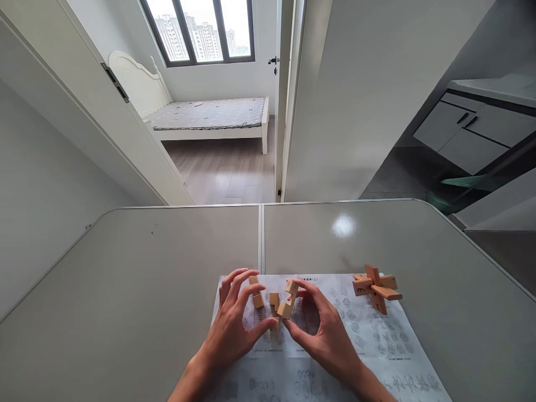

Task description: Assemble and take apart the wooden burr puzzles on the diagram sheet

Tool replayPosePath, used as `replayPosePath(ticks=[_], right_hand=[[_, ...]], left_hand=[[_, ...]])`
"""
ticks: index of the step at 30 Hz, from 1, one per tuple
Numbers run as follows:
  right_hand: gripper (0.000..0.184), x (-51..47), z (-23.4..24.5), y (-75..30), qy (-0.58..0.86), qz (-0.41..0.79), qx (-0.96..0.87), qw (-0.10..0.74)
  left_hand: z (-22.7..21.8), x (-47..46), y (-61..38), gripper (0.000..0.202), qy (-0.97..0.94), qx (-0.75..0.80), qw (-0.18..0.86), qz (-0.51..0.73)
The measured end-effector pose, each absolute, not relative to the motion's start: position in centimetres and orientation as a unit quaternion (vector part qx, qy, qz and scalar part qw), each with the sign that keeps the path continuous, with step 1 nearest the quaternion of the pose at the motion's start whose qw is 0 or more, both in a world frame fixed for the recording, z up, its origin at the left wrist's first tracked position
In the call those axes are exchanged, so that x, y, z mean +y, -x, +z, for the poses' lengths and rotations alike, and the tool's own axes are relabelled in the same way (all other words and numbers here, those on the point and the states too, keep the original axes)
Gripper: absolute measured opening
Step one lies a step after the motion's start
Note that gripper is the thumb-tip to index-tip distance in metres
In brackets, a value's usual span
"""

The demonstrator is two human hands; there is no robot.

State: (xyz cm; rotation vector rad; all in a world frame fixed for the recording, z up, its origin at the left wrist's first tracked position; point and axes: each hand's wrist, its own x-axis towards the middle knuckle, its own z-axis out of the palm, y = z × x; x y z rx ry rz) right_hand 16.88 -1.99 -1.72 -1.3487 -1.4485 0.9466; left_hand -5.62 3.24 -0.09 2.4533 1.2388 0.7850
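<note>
My right hand (322,329) pinches a notched wooden puzzle piece (286,309) between thumb and fingers, holding it tilted over the paper sheet (335,379). My left hand (234,321) is spread, fingers apart and curved, beside the other pieces. Its fingertips reach over one wooden puzzle piece (258,301) and partly cover it. Close to the left thumb is another notched piece (274,300), partly hidden behind the held one. Whether the left fingers touch these pieces, I cannot tell.
An assembled wooden burr puzzle (375,288) stands on the sheet's far right corner. Printed diagrams cover the sheet, which lies on a grey table (125,296) with a seam down its middle. Beyond its far edge are a doorway, a bed (209,134) and white cabinets (477,134).
</note>
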Motion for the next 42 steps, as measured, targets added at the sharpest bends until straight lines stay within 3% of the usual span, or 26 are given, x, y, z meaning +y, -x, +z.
replayPosePath(ticks=[5, 10, 15, 22, 34, 42], right_hand=[[0.057, -1.9, -1.4, -16.8, 0.546, 0.384, -0.587, 0.459], [0.054, -1.9, -1.1, -16.7, 0.549, 0.374, -0.585, 0.465], [0.055, -1.9, -1.0, -16.7, 0.551, 0.371, -0.584, 0.467], [0.057, -2.0, -1.2, -16.7, 0.550, 0.391, -0.577, 0.460], [0.055, -2.0, -1.3, -16.8, 0.546, 0.378, -0.585, 0.465], [0.056, -2.2, -1.6, -17.0, 0.538, 0.377, -0.596, 0.461]], left_hand=[[0.0, 3.1, 5.6, 0.050, -0.862, 0.421, 0.135, 0.251], [0.6, 2.8, 5.4, 0.074, -0.883, 0.392, 0.136, 0.220], [1.1, 2.7, 5.1, 0.062, -0.870, 0.387, 0.163, 0.258], [0.7, 2.7, 5.5, 0.058, -0.821, 0.386, 0.253, 0.335], [0.7, 2.6, 5.6, 0.075, -0.841, 0.396, 0.201, 0.309], [0.6, 2.8, 5.4, 0.064, -0.845, 0.377, 0.183, 0.333]])
